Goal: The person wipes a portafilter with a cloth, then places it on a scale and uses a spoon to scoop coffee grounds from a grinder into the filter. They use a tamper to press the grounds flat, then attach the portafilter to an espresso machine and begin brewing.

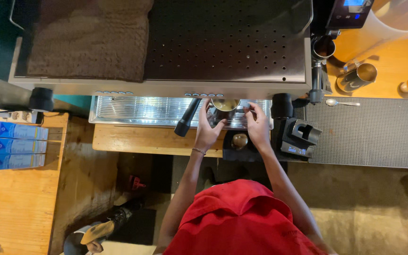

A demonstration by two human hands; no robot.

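Overhead view. Both forearms extend forward from the red apron (pixel 242 217) toward the front of the espresso machine (pixel 166 47).

Left hand (pixel 207 130): palm turned inward, fingers curled up and around the left side of a small metal pitcher (pixel 225 107); thumb lies toward the near wall. A thin bracelet (pixel 198 151) sits at the wrist. Grip reads as closed on the pitcher.

Right hand (pixel 257 125): fingers raised, tips pinched close together just right of the pitcher's rim. Whether they touch the pitcher or hold something small cannot be told.

Pitcher: round, shiny steel, open mouth showing a pale yellowish interior. It stands over the ribbed steel drip tray (pixel 133 109), under the machine's front edge, between the two hands. A black portafilter handle (pixel 186 117) slants down just left of the left hand.

Machine top: dark perforated metal plate, with a coarse brown towel (pixel 90 38) spread over its left half. Front edge brushed steel.

Below the hands: a round tamper (pixel 239 140) on a dark mat, near the right wrist. Right of it, a small black scale (pixel 299 137) with a lit display. Further right, a grey textured bar mat (pixel 364 132) carrying a spoon (pixel 342 102). On the wooden counter beyond stands a steel jug (pixel 358 76).

Left side: blue cartons (pixel 10 144) stacked on a wooden shelf, well apart from the hands.
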